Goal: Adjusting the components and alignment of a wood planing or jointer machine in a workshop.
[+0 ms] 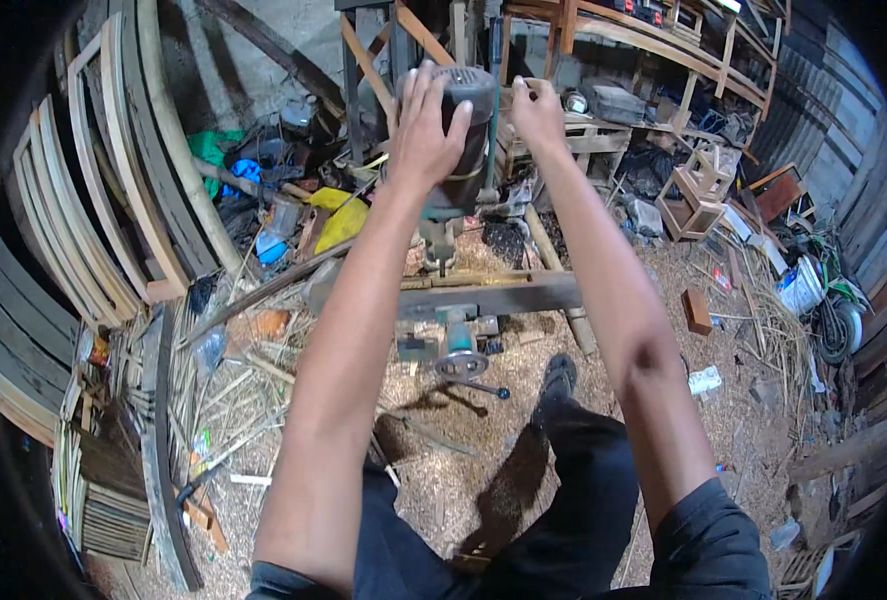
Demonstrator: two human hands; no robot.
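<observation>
My left hand point(426, 135) rests on the side of a dark cylindrical motor housing point(464, 180) at top centre, its fingers stretched and slightly apart. Just right of the housing, my right hand point(537, 115) is raised with curled fingers, near a small tan piece; what it holds, if anything, I cannot make out. Below the housing is a machine with a teal body, a round handwheel point(460, 365) and a black-knobbed lever. A long wooden beam point(494, 296) lies across it.
Curved wooden frames point(114, 170) lean at left. Cluttered wooden racks point(644, 55) stand behind. A small wooden structure point(694, 200), a white bucket point(799, 287) and a wheel point(839, 330) are at right. Wood strips, shavings and a loose block point(696, 310) lie on the floor around my feet.
</observation>
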